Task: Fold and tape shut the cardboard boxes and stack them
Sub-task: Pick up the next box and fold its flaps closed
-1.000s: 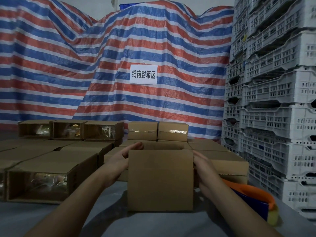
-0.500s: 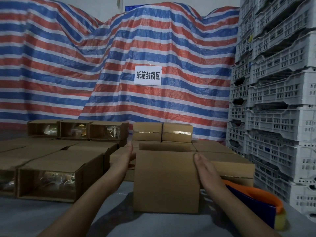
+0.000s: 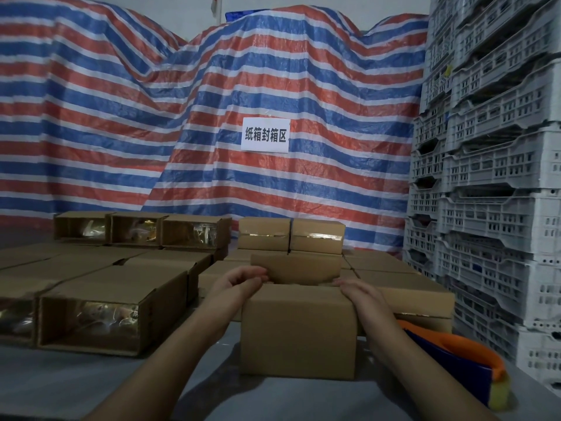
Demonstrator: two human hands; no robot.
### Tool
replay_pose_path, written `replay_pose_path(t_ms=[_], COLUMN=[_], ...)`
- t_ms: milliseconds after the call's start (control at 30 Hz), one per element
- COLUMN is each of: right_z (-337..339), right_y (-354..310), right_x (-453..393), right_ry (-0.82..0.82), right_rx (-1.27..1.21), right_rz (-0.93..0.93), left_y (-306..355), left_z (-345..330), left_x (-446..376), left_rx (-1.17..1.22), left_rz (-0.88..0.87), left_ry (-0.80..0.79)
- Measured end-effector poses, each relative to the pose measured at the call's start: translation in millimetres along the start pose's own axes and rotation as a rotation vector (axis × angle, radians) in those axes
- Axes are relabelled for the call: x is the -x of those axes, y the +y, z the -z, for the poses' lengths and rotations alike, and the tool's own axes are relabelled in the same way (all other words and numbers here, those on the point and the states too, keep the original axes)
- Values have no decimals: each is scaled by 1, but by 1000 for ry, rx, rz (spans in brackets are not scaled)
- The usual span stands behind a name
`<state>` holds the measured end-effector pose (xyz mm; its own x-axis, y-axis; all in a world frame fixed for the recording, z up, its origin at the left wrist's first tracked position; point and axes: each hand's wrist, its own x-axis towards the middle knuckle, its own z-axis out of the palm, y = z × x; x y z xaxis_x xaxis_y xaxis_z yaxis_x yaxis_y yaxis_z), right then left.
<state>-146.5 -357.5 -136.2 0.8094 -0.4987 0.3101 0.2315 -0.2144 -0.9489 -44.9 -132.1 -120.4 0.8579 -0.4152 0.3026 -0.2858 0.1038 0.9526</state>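
Fingers (image 3: 243,276) curled at open box (image 3: 297,332) top edge, both hands

The box (image 3: 297,332) at centre is plain brown corrugated cardboard, matt and unprinted. The open boxes (image 3: 91,320) to the left are the same matt cardboard, with glossy transparent film inside that catches light. Sealed boxes (image 3: 291,238) behind carry shiny clear tape along their seams. The table (image 3: 91,387) surface is smooth, matt grey. The backdrop tarpaulin (image 3: 182,117) is woven plastic, slightly glossy and creased. The crates (image 3: 491,208) are moulded white perforated plastic.
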Motion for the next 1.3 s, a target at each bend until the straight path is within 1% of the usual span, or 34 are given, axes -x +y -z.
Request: replay_pose_path(t_ms=[167,233,300,367,400,467,600,700,800,900,933,967,1033,1067,1167,1200,1233,1300], right_z=[2,2,1,2,4,7,6,0,-4,-4,-4,-4,-4,-5,-4,-3,-2,1], right_y=[2,4,5,5,4,-1,-15,-9,-4,-2,-1,-1,-1,-1,0,0,-2,-7], right_x=[-4,-7,-10,-11,-11,-12,-6,1,4,3,2,2,2,2,5,6,7,7], right_ry=[-12,-7,-24,-80,-112,-157,-172,-138,-86,-61,-63,-61,-48,-43,-51,-60,-72,-103], right_rx=[-124,-170,-207,-212,-207,-195,-86,-51,-60,-43,-38,-36,-37,-39,-39,-37,-34,-10], right_rz=[-90,-85,-67,-72,-77,-81,-71,-64,-42,-9,-4,0,2,2,12,6,-9,-41], left_y=[-1,-2,-4,-4,-4,-4,-7,-10,-9,2,7,14,27,31,31,28,25,22], left_z=[-2,-1,1,1,0,0,-1,-3,-4,-2,-2,-3,-15,-24,-52,-58,-60,-57], left_x=[-3,-4,-5,-5,-5,-4,-1,-2,-3,-6,-7,-8,-8,-7,0,2,1,0], left_rx=[-29,-41,14,127,131,63,-55,-85,-127,-287,-393,-549,-861,-949,-1109,-1200,-1278,-1319], left_rz=[-50,-63,-30,2,1,-16,-1,7,-3,-16,-19,-38,-128,-175,-246,-283,-318,-324], left_ry=[71,75,27,-47,-54,-17,74,134,109,63,56,44,9,-28,-237,-275,-283,-276])
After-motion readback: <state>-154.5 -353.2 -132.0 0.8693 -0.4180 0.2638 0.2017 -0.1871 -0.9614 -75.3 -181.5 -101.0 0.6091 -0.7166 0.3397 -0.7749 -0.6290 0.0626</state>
